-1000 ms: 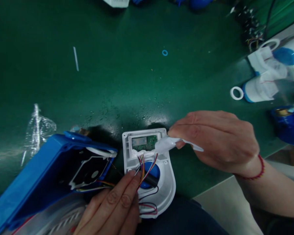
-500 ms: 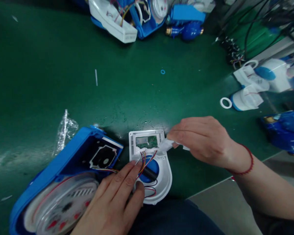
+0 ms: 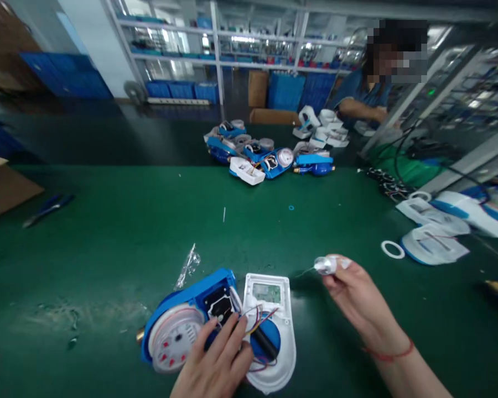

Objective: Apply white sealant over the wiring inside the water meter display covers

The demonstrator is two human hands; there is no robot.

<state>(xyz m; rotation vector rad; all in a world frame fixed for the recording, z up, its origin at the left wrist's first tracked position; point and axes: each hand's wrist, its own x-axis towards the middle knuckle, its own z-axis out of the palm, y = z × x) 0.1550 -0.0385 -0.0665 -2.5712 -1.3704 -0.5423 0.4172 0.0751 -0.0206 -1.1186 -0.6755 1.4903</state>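
Observation:
In my right hand (image 3: 357,298), raised to the right of the white cover, is a small white-and-silver tube (image 3: 326,266). A thin strand trails leftward from its tip. My left hand (image 3: 222,354) rests, fingers extended, over the gap between the blue water meter (image 3: 170,323) and the open white plastic cover (image 3: 288,348). Its fingertips touch the coloured wires (image 3: 259,326), part of which they hide. Inside the cover show a green circuit board (image 3: 274,292), a blue disc and a black cylinder (image 3: 265,344).
Crumpled clear plastic (image 3: 188,267) lies behind the meter. Pliers (image 3: 50,210) and a cardboard box (image 3: 8,188) are at left. More meters (image 3: 315,165) stand farther back. White covers (image 3: 434,243) and a white ring (image 3: 392,249) lie at right. A co-worker (image 3: 363,97) sits across the table.
My view has tilted up, showing shelves and a co-worker. My right hand has drawn the tube away from the cover, to the right. My left hand stays at the wires.

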